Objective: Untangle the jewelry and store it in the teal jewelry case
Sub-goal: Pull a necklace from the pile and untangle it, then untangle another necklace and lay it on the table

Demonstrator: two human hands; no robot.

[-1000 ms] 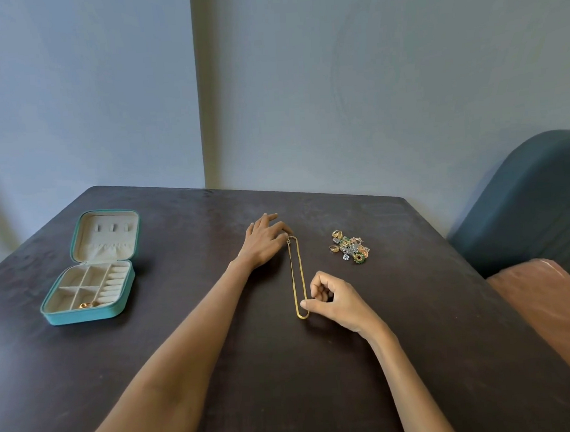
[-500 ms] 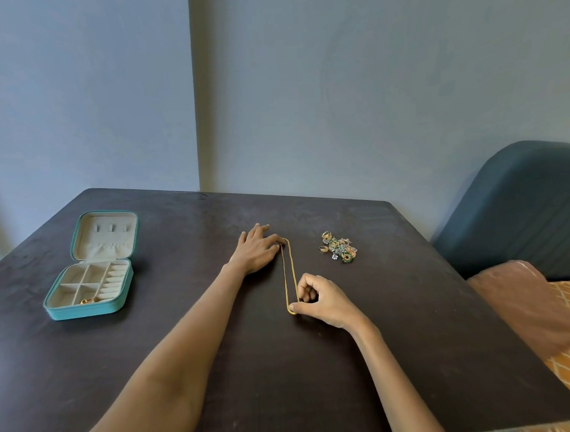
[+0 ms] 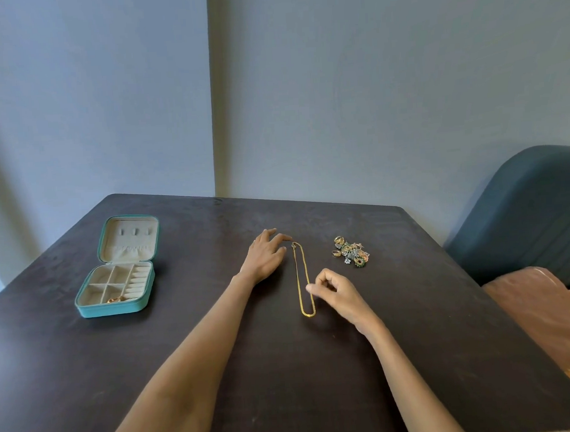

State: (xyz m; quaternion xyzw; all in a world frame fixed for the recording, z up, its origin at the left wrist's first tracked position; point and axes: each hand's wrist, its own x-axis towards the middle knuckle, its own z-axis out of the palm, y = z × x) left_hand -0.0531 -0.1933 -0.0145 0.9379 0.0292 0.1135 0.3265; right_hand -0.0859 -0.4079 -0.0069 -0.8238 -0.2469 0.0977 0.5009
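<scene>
We see a gold chain laid in a long loop on the desk. Our left hand rests flat beside its clasp, holding nothing; our right hand pinches its right strand. The open teal case sits well left of the chain.

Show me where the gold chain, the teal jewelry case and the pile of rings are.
gold chain (image 3: 298,278): head view, left strand.
teal jewelry case (image 3: 110,308): head view, front wall.
pile of rings (image 3: 351,255): head view, middle of the heap.
</scene>
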